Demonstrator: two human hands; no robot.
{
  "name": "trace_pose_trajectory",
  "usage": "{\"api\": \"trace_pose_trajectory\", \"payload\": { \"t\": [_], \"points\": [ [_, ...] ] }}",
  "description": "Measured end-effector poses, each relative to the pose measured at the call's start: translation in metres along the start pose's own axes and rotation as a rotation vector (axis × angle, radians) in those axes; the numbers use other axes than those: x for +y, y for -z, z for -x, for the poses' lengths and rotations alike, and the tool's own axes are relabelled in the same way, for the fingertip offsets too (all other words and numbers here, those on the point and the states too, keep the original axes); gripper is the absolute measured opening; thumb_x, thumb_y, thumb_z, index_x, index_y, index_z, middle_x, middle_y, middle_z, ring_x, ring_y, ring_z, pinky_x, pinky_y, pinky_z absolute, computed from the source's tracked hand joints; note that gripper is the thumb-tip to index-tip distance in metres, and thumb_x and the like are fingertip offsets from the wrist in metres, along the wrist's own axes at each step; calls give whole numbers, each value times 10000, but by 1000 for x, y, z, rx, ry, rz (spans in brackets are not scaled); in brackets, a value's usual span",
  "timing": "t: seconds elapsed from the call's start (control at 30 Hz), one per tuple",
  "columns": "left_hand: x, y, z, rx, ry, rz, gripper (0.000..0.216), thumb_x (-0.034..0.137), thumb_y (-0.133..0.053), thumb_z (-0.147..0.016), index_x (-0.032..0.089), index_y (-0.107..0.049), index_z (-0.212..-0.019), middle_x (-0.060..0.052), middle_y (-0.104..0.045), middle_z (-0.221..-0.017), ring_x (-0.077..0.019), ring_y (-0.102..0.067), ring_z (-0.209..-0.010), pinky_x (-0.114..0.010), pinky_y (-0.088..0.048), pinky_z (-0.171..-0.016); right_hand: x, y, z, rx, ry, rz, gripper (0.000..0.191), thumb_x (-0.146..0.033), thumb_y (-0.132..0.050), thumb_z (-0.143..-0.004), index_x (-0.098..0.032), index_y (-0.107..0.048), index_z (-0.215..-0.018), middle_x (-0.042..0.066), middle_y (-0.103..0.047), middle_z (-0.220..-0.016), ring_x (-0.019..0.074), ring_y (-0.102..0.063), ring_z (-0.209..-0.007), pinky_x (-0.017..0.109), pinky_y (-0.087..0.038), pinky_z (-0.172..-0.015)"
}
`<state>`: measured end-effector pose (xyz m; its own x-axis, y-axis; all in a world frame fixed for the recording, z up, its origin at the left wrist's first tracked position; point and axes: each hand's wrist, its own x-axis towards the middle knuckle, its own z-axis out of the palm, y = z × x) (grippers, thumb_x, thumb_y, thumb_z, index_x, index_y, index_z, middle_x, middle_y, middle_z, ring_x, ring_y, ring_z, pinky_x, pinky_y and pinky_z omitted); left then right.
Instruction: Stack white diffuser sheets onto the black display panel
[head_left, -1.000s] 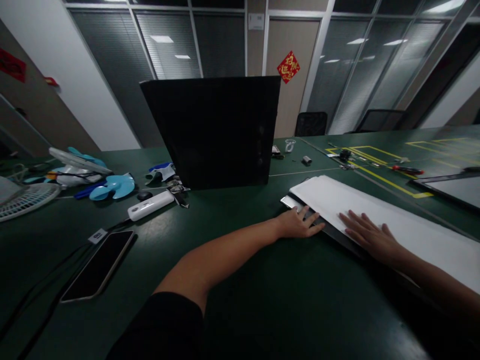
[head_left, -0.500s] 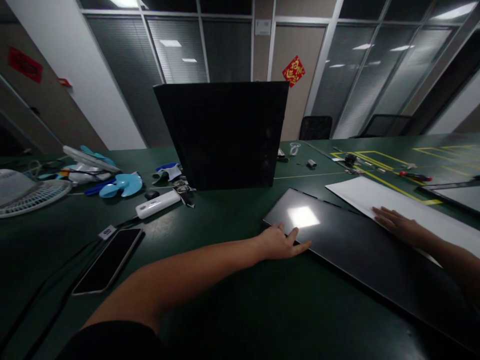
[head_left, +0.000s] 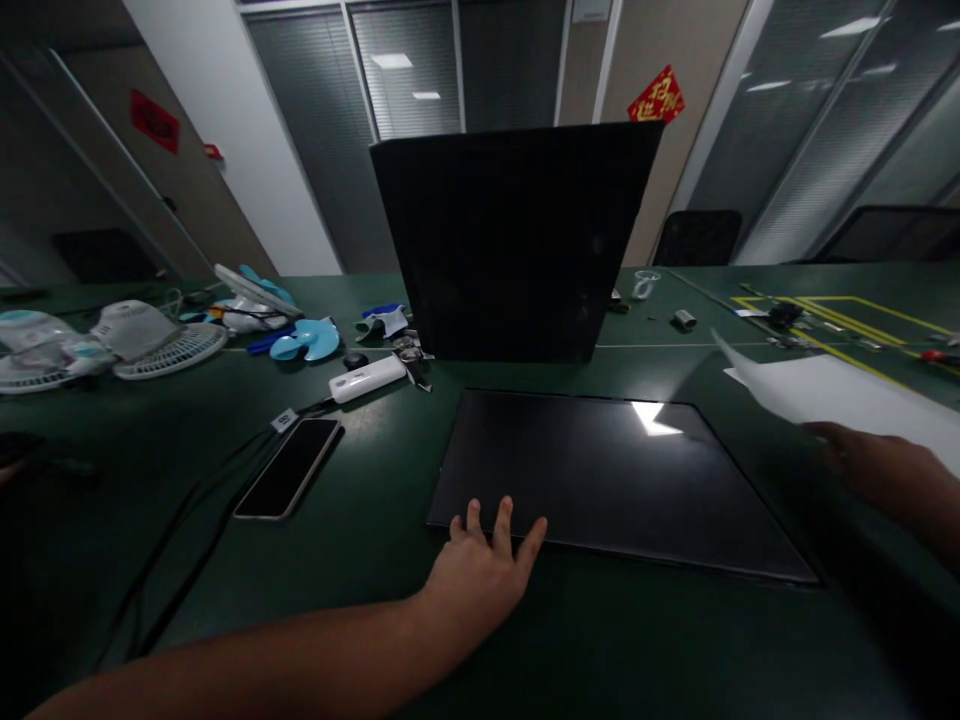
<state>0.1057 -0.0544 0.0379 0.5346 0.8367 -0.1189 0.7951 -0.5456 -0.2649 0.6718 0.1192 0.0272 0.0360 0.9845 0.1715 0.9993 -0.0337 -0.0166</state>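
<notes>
The left hand's [head_left: 480, 580] fingers spread open on the near edge of a glossy black rectangular panel [head_left: 592, 480], flat on the dark green surface [head_left: 360, 570]. The right hand [head_left: 885, 475] grips a thin white flexible sheet [head_left: 847, 395]. A red paper diamond [head_left: 658, 95] bears gold Chinese characters; the white cable tag's [head_left: 284, 420] dark print is too small to read.

Wearer's hands [head_left: 484, 575] [head_left: 877, 470]: two; flat dark panel [head_left: 592, 475]: one; phone [head_left: 290, 469]: one.
</notes>
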Motion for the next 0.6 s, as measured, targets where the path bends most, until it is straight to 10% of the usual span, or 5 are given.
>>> {"api": "trace_pose_trajectory", "payload": {
  "t": [0.27, 0.43, 0.6],
  "points": [
    [-64, -15, -9, 240, -164, 40, 496, 142, -605, -976, 206, -593, -1468, -182, -679, -1407, -395, -718, -1184, -477, -654, -785, -195, 7, 64, -116, 662, -151, 541, -266, -424, -990, -305, -637, -1486, 19, -567, -1538, 259, -593, -1363, 484, -486, -1169],
    [-96, -32, -9, 715, 21, 346, 271, 213, -480, -1034, 186, -701, -1188, -90, -760, -1059, -230, -742, -938, -387, -612, -841, -252, 20, 72, -174, 781, -223, 500, -340, -434, -1050, -301, -594, -1522, 15, -522, -1577, 256, -467, -1478, 537, -400, -1229],
    [-101, -32, -12, 538, 271, 448, 455, 403, -525, -1028, 193, -603, -1424, -172, -583, -1426, -353, -577, -1315, -561, -504, -1083, -271, 22, 73, -264, 845, -282, 544, -457, -406, -1078, -330, -483, -1601, -12, -375, -1672, 234, -334, -1556, 527, -279, -1293]
  ]
}}
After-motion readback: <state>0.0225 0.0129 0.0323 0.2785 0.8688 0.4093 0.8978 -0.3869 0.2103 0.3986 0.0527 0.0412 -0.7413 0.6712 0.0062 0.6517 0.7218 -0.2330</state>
